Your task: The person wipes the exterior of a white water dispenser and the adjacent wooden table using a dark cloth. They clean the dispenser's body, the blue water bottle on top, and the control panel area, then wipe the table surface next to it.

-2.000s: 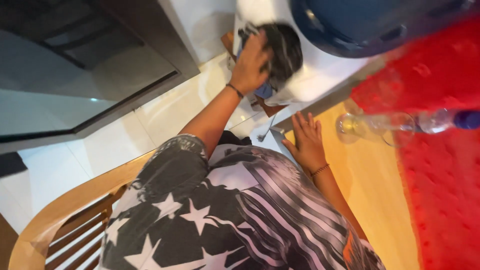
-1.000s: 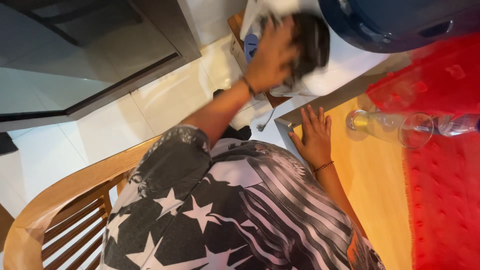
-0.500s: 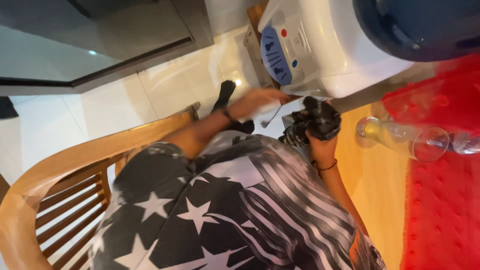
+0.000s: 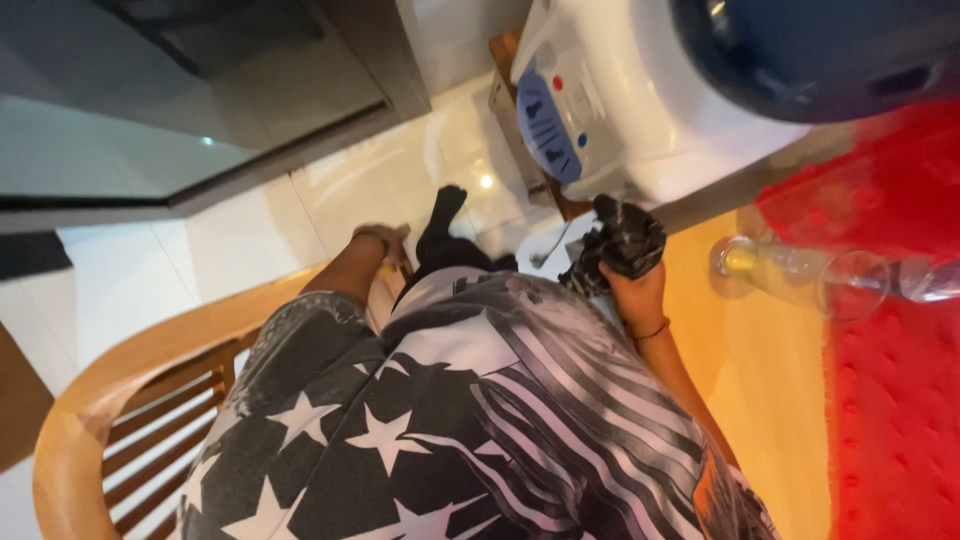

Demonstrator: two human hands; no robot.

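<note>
Head view: looking down over our star-and-stripe shirt [image 4: 450, 420], we see our right hand [image 4: 632, 285] raised at the edge of the wooden worktop [image 4: 760, 400], its grip clamped on a crumpled black cloth [image 4: 622, 243]. The cloth sits just below the white water dispenser [image 4: 640, 100] with its blue panel. Our left hand [image 4: 380, 240] hangs low beside the wooden chair [image 4: 120, 370], above the white tiled floor; we cannot tell whether its grip is together or apart. A clear glass [image 4: 800, 275] lies near a red mat [image 4: 900, 400].
</note>
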